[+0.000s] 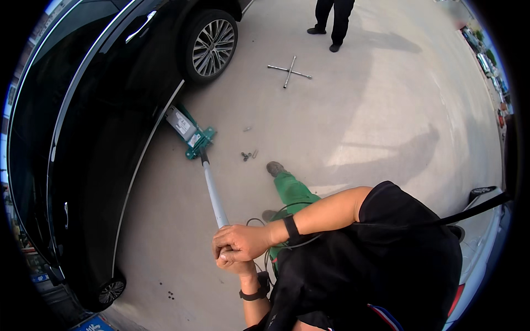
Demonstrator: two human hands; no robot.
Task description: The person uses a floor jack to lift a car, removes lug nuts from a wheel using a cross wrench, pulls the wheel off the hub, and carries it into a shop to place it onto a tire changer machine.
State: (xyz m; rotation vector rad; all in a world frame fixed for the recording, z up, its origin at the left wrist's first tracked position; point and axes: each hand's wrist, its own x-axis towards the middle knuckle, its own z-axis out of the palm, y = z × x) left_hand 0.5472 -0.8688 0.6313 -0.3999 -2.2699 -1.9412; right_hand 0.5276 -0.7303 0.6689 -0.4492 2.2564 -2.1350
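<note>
Both hands are closed round the grey handle (212, 193) of a green floor jack (190, 132). My right hand (241, 241) wraps over the top end of the handle. Just below it, and partly covered by it, is my left hand (237, 267), with its fingers curled. The handle slopes away from my hands down to the jack, whose front end is hidden beneath the side of a black car (105, 143). A multi-spoke wheel (212, 47) is on the car just beyond the jack.
A cross-shaped lug wrench (290, 71) lies on the concrete floor (364, 116). Small dark parts (245, 156) lie right of the jack, more dark bits (170, 294) at lower left. Another person's legs (333, 22) stand at the top. A light-coloured car (480, 243) is at right.
</note>
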